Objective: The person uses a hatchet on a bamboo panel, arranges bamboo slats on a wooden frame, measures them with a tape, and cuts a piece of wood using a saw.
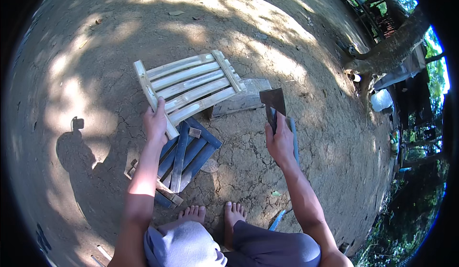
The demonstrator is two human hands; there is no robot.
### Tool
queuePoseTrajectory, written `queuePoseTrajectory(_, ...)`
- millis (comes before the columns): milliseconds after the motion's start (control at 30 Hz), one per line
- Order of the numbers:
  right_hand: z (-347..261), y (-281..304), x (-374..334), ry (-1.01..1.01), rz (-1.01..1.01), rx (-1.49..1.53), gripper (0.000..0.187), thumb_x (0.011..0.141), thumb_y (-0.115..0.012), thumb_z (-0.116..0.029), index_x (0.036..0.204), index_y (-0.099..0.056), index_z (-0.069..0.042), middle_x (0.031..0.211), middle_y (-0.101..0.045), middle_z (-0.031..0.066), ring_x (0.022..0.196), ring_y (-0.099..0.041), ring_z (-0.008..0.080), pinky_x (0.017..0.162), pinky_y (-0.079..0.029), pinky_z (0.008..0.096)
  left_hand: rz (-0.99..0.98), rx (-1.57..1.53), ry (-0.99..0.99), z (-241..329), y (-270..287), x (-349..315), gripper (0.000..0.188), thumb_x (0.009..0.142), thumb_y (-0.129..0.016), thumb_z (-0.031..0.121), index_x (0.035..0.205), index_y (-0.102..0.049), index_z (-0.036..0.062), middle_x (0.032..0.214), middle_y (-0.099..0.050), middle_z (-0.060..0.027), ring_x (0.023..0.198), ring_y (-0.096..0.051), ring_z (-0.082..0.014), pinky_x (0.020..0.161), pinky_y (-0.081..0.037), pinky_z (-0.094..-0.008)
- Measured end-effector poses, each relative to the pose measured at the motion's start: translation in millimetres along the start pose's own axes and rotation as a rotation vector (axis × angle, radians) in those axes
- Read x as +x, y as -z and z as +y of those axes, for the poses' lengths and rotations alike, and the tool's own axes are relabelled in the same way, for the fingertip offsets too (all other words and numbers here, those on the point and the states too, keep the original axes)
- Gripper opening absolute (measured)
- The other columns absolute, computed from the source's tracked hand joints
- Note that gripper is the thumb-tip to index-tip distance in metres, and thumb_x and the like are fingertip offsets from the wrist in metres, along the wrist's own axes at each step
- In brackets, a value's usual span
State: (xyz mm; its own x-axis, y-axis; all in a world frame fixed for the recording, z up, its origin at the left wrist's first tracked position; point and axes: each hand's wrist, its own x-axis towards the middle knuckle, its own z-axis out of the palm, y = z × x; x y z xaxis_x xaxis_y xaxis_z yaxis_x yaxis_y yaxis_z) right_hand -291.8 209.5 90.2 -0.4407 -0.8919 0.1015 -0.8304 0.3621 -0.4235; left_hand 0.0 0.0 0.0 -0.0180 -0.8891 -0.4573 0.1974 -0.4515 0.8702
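My left hand (155,121) is closed round the near end of a slatted wooden panel (191,83), pale strips joined by a crosspiece at each end. The panel is raised and tilted, its far end over a wooden block (239,100) on the ground. I cannot tell whether they touch. My right hand (281,143) grips a hatchet-like tool with a broad dark blade (273,99), held up to the right of the block. A light blue rod shows beside that hand; whether it belongs to the tool I cannot tell.
Dark blue slatted wooden pieces (193,157) lie below the panel, left of my bare feet (234,214). A blue strip (277,220) lies by my right leg. Cracked earth surrounds me. A tree trunk (394,47) and a white bag (381,101) stand farther right.
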Motion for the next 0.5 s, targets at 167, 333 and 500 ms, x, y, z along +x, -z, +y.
queuePoseTrajectory(167, 14, -59, 48, 0.049, -0.066, -0.081, 0.065, 0.099, -0.06, -0.018, 0.157, -0.032, -0.007, 0.114, -0.066, 0.0289, 0.091, -0.068, 0.0488, 0.078, -0.055, 0.0565, 0.035, -0.051, -0.178, -9, 7, -6, 0.039, 0.105, -0.065, 0.03, 0.122, -0.062, -0.0049, 0.108, -0.071, -0.0149, 0.096, -0.068, -0.0172, 0.083, -0.057, -0.0358)
queuePoseTrajectory(333, 14, -71, 65, 0.069, -0.034, -0.021, 0.057, 0.1, -0.059, -0.018, 0.151, -0.039, -0.002, 0.115, -0.065, 0.0297, 0.092, -0.068, 0.0484, 0.077, -0.055, 0.057, 0.096, -0.081, -0.149, -17, 11, -25, 0.038, 0.105, -0.065, 0.029, 0.123, -0.061, -0.0045, 0.111, -0.071, -0.0148, 0.097, -0.068, -0.0176, 0.084, -0.056, -0.0343)
queuePoseTrajectory(500, 20, -79, 61, 0.165, 0.07, 0.008, 0.051, 0.1, -0.06, -0.016, 0.146, -0.045, 0.002, 0.117, -0.065, 0.0306, 0.095, -0.068, 0.0495, 0.079, -0.056, 0.0555, 0.096, -0.064, -0.102, -19, 15, -22, 0.039, 0.105, -0.066, 0.028, 0.126, -0.06, -0.004, 0.114, -0.07, -0.0156, 0.099, -0.068, -0.0188, 0.087, -0.056, -0.035)
